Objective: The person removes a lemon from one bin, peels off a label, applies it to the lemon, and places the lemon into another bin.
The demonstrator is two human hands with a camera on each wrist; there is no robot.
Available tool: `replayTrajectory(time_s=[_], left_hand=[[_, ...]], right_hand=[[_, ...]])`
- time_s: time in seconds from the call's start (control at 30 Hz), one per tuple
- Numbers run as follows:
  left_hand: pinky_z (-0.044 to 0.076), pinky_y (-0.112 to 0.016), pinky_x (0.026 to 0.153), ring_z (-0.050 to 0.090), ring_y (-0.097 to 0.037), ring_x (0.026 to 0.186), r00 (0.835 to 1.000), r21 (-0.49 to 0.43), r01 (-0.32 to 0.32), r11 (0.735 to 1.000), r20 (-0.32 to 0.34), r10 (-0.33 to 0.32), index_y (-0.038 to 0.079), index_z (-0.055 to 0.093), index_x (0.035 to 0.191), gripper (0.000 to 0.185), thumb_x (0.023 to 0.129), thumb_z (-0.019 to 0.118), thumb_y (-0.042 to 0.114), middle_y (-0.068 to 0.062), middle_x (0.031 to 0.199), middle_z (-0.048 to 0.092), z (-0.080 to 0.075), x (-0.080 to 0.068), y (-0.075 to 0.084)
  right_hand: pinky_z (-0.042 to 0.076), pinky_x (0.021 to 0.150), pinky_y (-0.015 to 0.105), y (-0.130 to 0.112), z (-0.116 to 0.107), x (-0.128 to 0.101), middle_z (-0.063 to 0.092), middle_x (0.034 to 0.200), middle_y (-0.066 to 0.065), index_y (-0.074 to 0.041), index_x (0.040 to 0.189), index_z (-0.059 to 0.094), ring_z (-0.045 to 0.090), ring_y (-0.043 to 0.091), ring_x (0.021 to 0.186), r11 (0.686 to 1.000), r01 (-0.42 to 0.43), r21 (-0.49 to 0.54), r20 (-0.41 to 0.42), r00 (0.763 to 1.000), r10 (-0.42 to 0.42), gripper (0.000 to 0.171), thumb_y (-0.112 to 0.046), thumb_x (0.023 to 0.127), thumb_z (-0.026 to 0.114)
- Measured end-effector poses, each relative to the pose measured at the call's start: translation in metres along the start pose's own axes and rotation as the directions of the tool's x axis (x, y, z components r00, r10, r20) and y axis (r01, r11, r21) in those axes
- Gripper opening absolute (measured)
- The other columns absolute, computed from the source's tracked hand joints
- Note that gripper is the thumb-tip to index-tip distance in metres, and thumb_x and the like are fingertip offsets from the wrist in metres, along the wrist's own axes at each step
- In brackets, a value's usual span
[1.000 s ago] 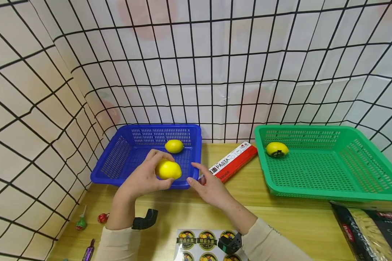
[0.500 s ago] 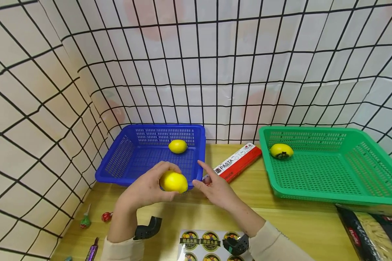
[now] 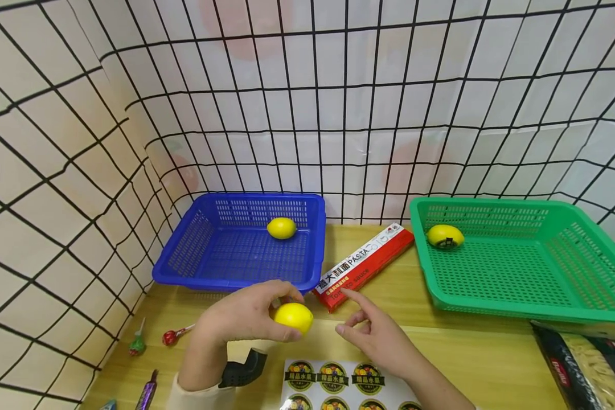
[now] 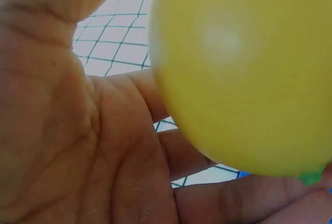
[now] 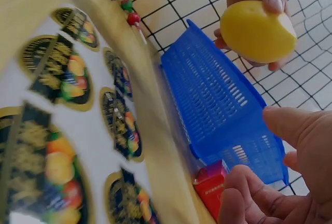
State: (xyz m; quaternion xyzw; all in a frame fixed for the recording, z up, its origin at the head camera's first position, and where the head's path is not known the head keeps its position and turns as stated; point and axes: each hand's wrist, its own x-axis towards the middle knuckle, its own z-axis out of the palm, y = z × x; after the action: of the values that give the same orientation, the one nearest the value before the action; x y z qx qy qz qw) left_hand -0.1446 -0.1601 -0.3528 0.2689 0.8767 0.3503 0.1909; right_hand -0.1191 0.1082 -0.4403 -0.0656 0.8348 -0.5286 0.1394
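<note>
Yellow lemon [image 3: 293, 316] gripped in left hand [image 3: 246, 316], right hand [image 3: 376, 336] loosely open (empty), hands apart.

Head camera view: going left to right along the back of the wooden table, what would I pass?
Blue plastic basket holding a yellow lemon → red and white pasta box → green plastic basket, with a labelled yellow lemon in its back left corner.
</note>
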Motion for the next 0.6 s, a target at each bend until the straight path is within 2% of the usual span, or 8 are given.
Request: replayTrajectory(time_s=[0.17, 0.4, 0.6], left_hand=[[0.052, -0.026, 0.07, 0.06, -0.011, 0.082, 1.0, 0.03, 0.005, 1.0, 0.022, -0.006, 0.025, 0.069, 0.107, 0.036, 0.078, 0.085, 0.04, 0.01, 0.094, 0.066, 0.006, 0.003, 0.004], [0.051, -0.024, 0.073, 0.06, -0.006, 0.083, 0.996, 0.068, 0.055, 0.996, 0.072, -0.059, 0.024, 0.067, 0.106, 0.035, 0.082, 0.081, 0.046, 0.01, 0.101, 0.07, 0.018, 0.013, 0.009], [0.05, -0.022, 0.077, 0.06, -0.003, 0.086, 0.994, 0.11, 0.003, 0.994, 0.108, -0.015, 0.022, 0.066, 0.109, 0.035, 0.088, 0.074, 0.049, 0.01, 0.1, 0.069, 0.037, 0.032, 0.008]], right_hand=[[0.049, 0.06, 0.024, 0.011, -0.007, -0.021, 0.067, 0.1, 0.003, -0.018, 0.151, 0.046, 0.058, 0.013, 0.069, 1.0, -0.009, -0.018, 0.028, 1.0, 0.009, 0.066, -0.032, 0.093, 0.075], [0.047, 0.061, 0.022, 0.028, -0.014, -0.04, 0.066, 0.096, 0.0, -0.012, 0.142, 0.055, 0.057, 0.009, 0.07, 0.996, -0.064, -0.056, 0.052, 0.996, 0.067, 0.059, -0.031, 0.091, 0.077], [0.043, 0.059, 0.023, 0.046, -0.02, -0.047, 0.062, 0.088, -0.001, -0.012, 0.129, 0.064, 0.053, 0.007, 0.069, 0.987, -0.085, -0.138, 0.108, 0.989, 0.1, 0.048, -0.034, 0.089, 0.078]])
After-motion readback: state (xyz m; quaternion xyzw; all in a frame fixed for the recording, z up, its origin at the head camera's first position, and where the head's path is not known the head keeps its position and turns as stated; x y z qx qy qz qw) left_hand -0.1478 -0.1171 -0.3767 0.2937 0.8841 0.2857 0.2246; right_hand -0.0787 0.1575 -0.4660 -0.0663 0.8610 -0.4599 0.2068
